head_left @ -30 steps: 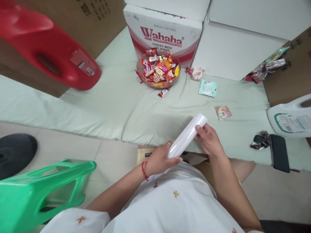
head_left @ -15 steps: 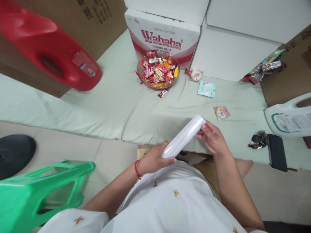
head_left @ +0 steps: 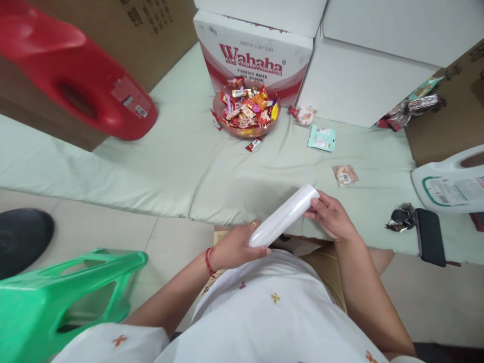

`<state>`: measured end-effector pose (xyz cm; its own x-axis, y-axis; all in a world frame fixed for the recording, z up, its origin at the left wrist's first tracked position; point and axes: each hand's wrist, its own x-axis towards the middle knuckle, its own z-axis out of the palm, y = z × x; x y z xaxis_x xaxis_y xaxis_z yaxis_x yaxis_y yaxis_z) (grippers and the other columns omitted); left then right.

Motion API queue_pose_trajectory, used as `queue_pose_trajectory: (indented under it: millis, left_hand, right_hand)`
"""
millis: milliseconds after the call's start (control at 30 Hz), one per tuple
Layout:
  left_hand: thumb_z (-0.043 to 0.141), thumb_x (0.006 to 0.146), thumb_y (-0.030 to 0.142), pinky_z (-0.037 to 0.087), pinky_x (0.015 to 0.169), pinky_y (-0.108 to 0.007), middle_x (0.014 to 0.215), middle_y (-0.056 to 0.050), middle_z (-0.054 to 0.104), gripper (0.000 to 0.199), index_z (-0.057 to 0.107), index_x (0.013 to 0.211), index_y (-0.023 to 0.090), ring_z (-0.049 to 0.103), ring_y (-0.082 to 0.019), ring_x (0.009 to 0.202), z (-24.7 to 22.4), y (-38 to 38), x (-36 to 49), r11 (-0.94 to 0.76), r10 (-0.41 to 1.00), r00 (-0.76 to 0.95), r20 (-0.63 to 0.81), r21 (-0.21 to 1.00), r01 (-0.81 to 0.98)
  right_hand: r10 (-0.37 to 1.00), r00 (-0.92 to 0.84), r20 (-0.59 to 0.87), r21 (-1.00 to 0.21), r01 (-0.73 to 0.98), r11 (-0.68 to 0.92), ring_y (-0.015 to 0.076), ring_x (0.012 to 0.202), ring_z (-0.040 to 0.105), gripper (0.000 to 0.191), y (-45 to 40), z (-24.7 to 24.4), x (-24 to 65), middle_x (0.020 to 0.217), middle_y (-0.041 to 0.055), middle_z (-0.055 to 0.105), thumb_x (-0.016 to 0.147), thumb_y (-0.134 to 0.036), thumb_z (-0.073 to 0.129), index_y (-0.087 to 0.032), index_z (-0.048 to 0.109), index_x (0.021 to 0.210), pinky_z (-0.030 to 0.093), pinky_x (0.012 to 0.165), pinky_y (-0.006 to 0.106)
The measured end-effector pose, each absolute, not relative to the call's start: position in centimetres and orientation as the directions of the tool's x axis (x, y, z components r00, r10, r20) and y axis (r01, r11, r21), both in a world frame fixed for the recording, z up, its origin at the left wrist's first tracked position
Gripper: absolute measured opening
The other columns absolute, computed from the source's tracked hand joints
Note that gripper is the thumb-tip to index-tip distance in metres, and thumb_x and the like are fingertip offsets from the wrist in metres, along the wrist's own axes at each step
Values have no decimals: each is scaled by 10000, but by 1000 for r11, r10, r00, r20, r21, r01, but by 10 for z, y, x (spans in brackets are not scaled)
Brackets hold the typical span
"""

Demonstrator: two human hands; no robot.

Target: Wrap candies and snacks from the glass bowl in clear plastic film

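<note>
A shiny white roll (head_left: 283, 216) slants up to the right above the front edge of the green-covered surface. Around its lower left end is my left hand (head_left: 238, 245), with a ring and a red bracelet, the thumb along the near side and the other fingers hidden behind it. My right hand (head_left: 328, 214) pinches the upper right end between thumb and fingers. Beyond the roll, a small clear packet (head_left: 345, 175) lies on the cloth.
A bowl of wrapped sweets (head_left: 247, 111) stands before a Wahaha box (head_left: 257, 55). At the left are a red jug (head_left: 83, 85) and a green stool (head_left: 45, 297). Keys (head_left: 401, 218), a black phone (head_left: 431, 237) and a white jug (head_left: 454, 184) lie at the right.
Both hands and the roll have shifted slightly left, and the roll's upper end is a little lower. Both hands keep their hold.
</note>
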<state>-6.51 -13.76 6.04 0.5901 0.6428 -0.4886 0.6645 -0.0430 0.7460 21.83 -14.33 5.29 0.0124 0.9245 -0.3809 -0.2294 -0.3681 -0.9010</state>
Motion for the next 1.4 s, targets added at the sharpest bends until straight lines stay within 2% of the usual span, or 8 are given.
queue_pose_trajectory:
  millis: [133,300,500,667,867,1067,1200,1400]
  left_hand:
    - [664,799,544,367,622,-299,856,-36,678,379,536,946,219,634,-239,750,63,-138,-65,-51,648,573,-502,722,690]
    - [628,839,539,334,617,-297,802,-31,667,371,517,1000,224,651,-260,747,64,-139,-58,-142,658,562,-501,650,746]
    - [659,793,556,327,597,-288,812,-13,659,377,511,922,234,626,-227,718,67,-132,-67,-73,623,593,-511,716,694]
    - [650,801,550,323,608,-290,804,-6,651,372,504,939,237,621,-228,717,66,-131,-68,-93,621,585,-522,692,716]
    - [624,843,548,316,627,-296,823,-24,666,365,502,976,231,643,-254,758,65,-137,-66,-165,655,556,-512,622,766]
    - [666,810,578,339,611,-287,785,12,631,405,492,924,231,602,-204,701,58,-135,-82,-119,619,604,-502,700,704]
    - [662,806,596,356,621,-293,812,3,643,421,508,942,229,602,-207,716,55,-135,-86,-117,615,608,-501,705,699]
    - [643,834,555,334,612,-293,793,-2,643,383,507,989,233,616,-227,716,55,-141,-79,-155,645,565,-514,636,756]
  right_hand:
    - [917,-26,-399,-878,-279,-390,241,929,732,562,-145,55,221,1008,48,761,739,-589,850,-237,746,1164,642,838,448]
    - [885,125,-449,-890,-156,-429,235,843,707,513,-138,60,213,865,29,748,658,-560,908,-211,770,1007,658,741,404]
    - [913,-44,-406,-887,-219,-406,224,892,725,477,-141,61,225,995,39,770,740,-497,879,-211,776,1107,653,829,436]
    - [912,-122,-392,-867,-283,-410,230,932,739,490,-143,60,229,1031,50,771,777,-501,856,-220,761,1168,636,890,462]
    - [894,46,-445,-891,-126,-437,225,846,709,441,-138,59,210,877,29,754,730,-524,878,-209,777,1022,656,741,380]
    - [899,-115,-423,-880,-183,-437,198,900,715,433,-143,52,217,983,28,762,811,-485,831,-214,760,1142,651,842,381]
    - [881,-198,-430,-849,-243,-469,233,980,730,519,-146,50,223,1084,60,760,809,-492,837,-219,725,1236,643,888,426]
    - [873,-4,-488,-868,-96,-486,223,838,700,506,-138,53,208,902,51,740,783,-631,796,-198,768,1044,656,656,326]
